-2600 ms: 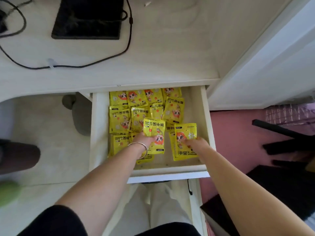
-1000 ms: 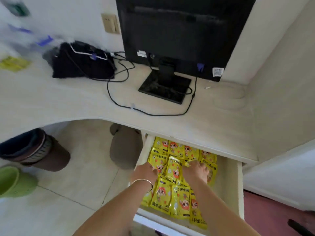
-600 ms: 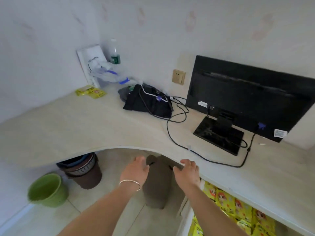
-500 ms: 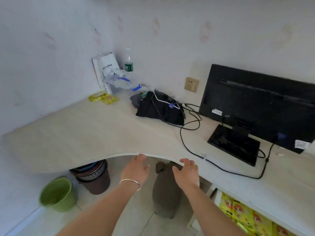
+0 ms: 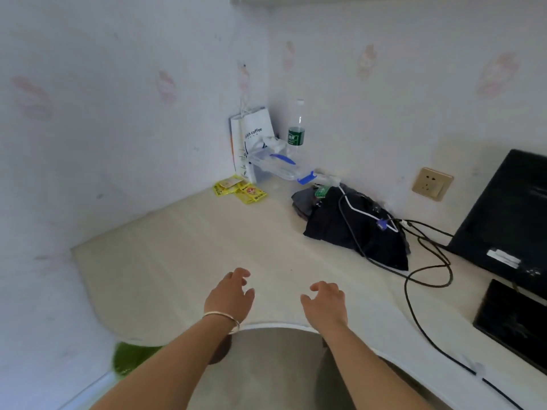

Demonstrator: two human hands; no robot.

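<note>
My left hand [image 5: 232, 294], with a thin bangle at the wrist, and my right hand [image 5: 324, 301] hover side by side over the near edge of the pale corner desk [image 5: 177, 261]. Both hold nothing and their fingers hang loosely curled. A few yellow snack packets [image 5: 239, 189] lie far off in the desk's back corner, well beyond both hands. The drawer is out of view.
A white paper bag [image 5: 251, 134], a water bottle [image 5: 297, 128] and a clear plastic box [image 5: 275, 165] stand in the corner. A dark cloth bundle with cables [image 5: 352, 229] lies right of centre. A black monitor [image 5: 509, 220] stands at the right. A green bucket [image 5: 133, 358] sits under the desk.
My hands left the yellow packets in the drawer and rose empty above the desk edge. The view swung up and left, so the drawer dropped out of sight.
</note>
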